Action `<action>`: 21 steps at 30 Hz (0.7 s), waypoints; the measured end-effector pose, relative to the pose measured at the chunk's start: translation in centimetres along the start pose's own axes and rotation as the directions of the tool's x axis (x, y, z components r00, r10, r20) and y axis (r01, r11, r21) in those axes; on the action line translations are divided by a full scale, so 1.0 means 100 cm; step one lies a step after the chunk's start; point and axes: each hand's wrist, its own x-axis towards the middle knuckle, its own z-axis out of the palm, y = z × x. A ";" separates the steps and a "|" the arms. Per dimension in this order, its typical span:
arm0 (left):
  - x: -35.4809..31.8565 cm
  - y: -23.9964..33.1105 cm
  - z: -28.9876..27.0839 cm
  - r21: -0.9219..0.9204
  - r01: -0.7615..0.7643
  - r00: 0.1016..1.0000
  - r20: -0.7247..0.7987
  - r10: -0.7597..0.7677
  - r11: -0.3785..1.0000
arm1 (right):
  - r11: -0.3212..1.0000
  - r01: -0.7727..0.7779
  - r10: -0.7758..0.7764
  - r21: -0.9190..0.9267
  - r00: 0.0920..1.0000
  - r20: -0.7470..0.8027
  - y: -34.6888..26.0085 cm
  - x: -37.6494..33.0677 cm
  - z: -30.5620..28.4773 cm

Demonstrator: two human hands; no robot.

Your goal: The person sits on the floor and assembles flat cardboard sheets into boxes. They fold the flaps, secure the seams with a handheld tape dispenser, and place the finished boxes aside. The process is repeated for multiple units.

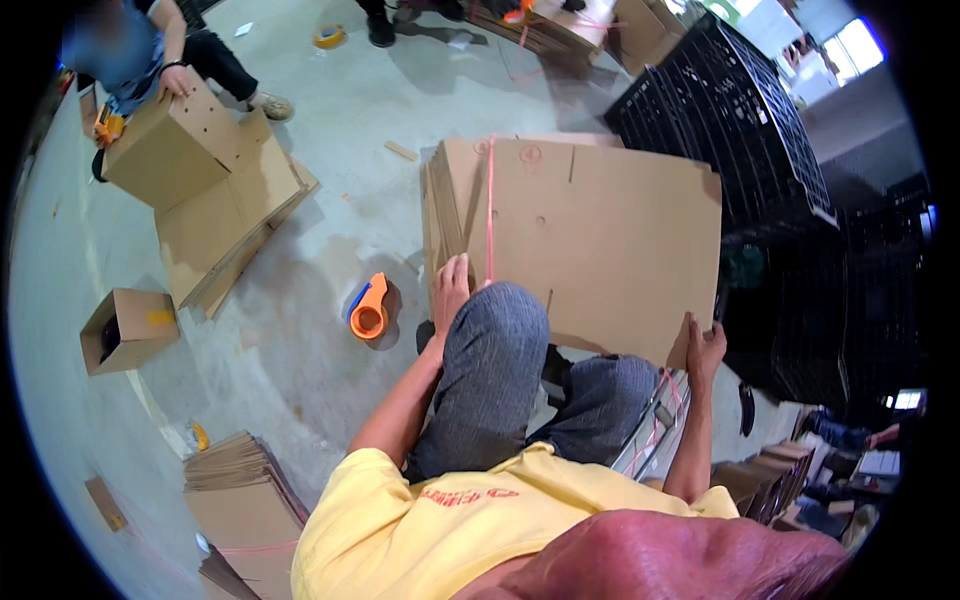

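The left hand [449, 288] rests with fingers laid flat and together on the near left corner of a large flat brown corrugated cardboard sheet [600, 240], a folded-down box blank with small punched holes, slots and a red mark near its far edge. The right hand [703, 347] pinches the sheet's near right corner, thumb on top and fingers curled under the edge. Both forearms come up from the lower edge, elbows bent, either side of the person's grey-trousered knees, with the yellow shirt below them.

The sheet lies on top of a stack of like flattened cardboard blanks [447, 205] standing on the grey concrete floor [320, 150], straight ahead of the knees; a thin pink plastic strap [490, 210] runs across the stack near the sheet's left edge.

Just left of the left hand, on the floor, stands an orange handheld tape dispenser [370, 308]. Black plastic crates [740, 130] are piled to the right of the stack. Farther left, a small open brown cardboard box [130, 328] sits on the floor, and another bundle of flat brown cardboard [240, 490] lies at the lower left. At the far left another person's hand [178, 82] rests on an assembled brown cardboard box [175, 145] set on more flat blanks.
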 end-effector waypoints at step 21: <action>0.067 0.051 0.020 -0.459 0.012 0.994 -0.094 -0.062 0.888 | 0.830 0.554 -0.543 -0.058 0.781 -0.308 -0.218 0.019 -0.245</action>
